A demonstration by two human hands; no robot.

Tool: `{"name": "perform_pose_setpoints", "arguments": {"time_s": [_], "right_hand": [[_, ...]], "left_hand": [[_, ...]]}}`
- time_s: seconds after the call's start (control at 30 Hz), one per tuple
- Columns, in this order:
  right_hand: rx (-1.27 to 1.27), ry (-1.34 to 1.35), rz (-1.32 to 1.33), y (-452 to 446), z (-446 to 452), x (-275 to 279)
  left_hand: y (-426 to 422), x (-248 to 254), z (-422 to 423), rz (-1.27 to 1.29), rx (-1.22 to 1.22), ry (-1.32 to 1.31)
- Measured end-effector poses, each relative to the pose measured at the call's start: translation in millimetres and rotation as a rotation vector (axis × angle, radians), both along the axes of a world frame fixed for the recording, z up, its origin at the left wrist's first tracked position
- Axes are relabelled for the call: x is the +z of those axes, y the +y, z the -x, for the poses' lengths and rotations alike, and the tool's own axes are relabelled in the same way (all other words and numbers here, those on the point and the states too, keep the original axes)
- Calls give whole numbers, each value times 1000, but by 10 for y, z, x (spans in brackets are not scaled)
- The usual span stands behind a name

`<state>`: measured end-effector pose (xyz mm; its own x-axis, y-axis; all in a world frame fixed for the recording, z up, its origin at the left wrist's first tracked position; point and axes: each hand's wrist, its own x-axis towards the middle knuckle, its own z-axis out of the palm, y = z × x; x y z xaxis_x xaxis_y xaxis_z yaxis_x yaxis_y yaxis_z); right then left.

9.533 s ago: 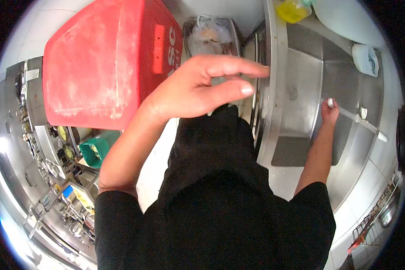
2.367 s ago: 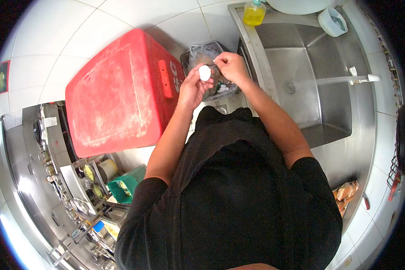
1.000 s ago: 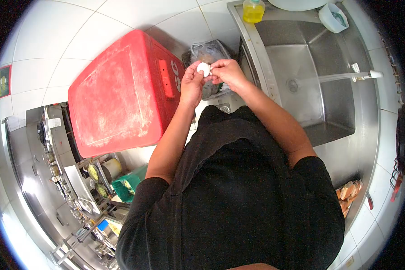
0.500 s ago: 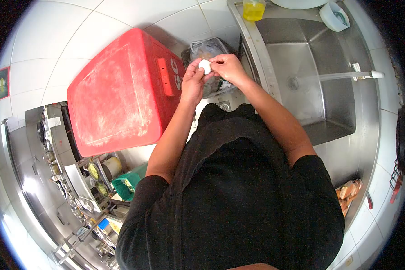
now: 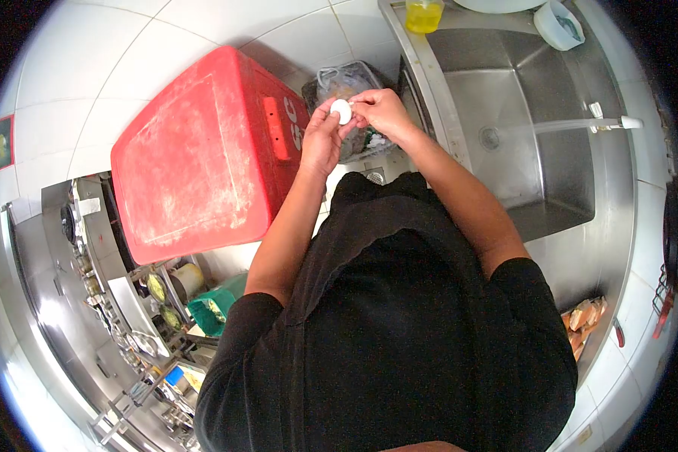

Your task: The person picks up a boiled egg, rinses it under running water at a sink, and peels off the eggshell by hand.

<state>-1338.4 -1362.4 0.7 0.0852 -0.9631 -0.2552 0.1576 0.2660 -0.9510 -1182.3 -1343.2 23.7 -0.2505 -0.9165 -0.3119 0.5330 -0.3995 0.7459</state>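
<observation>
My left hand (image 5: 322, 139) holds a smooth white egg (image 5: 341, 112) between thumb and fingers. At the egg's right edge, the fingers of my right hand (image 5: 383, 113) are pinched together; a small pale bit shows at their tips, too small to name. Both hands are over a bin (image 5: 371, 77) lined with a clear plastic bag, which has crumpled waste in it.
A big red cooler box (image 5: 188, 158) stands left of the bin. To the right is a steel sink (image 5: 497, 90) with water running from a tap (image 5: 631, 123). A container of yellow liquid (image 5: 423, 16) and a white bowl (image 5: 559, 29) stand at its far edge.
The egg has turned slightly in my left hand and shows a rounder face. My right fingertips have shifted a little at its edge, and a small pale bit shows there now.
</observation>
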Motion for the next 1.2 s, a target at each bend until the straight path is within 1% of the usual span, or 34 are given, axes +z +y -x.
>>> {"name": "perform_pose_setpoints", "arguments": {"time_s": [0.1,0.2,0.43,0.5,0.6,0.7,0.8,0.9,0.97,1.0,1.07,1.1,1.2], "right_hand": [[53,92,-24,-11,6,39],[36,56,-34,8,-22,71],[56,136,-67,-7,-73,36],[78,167,-76,-17,-73,34],[44,21,-100,-1,-28,25],[-33,163,-39,-25,6,-76],[-65,195,27,-43,39,-37],[-107,635,388,-70,65,110],[-26,795,617,-151,115,-165],[18,873,733,-175,115,-148],[-28,730,662,-163,96,-122],[-45,657,625,-123,66,-20],[20,414,498,53,-42,312]], "left_hand": [[-3,-60,1,37,4,-53],[-6,-105,-33,55,7,-72],[30,-125,-54,11,13,-118],[38,-139,-61,1,7,-61],[43,-148,-98,-17,-6,5],[37,-119,-124,-25,-20,50],[25,-86,-132,-20,-33,97],[17,-95,-157,-22,-26,117],[4,-112,-161,-19,-31,106],[-4,-114,-167,-15,-35,93],[-32,-120,-189,2,-31,76],[-32,-140,-201,13,-24,72],[-7,-123,-193,28,10,72]]}}
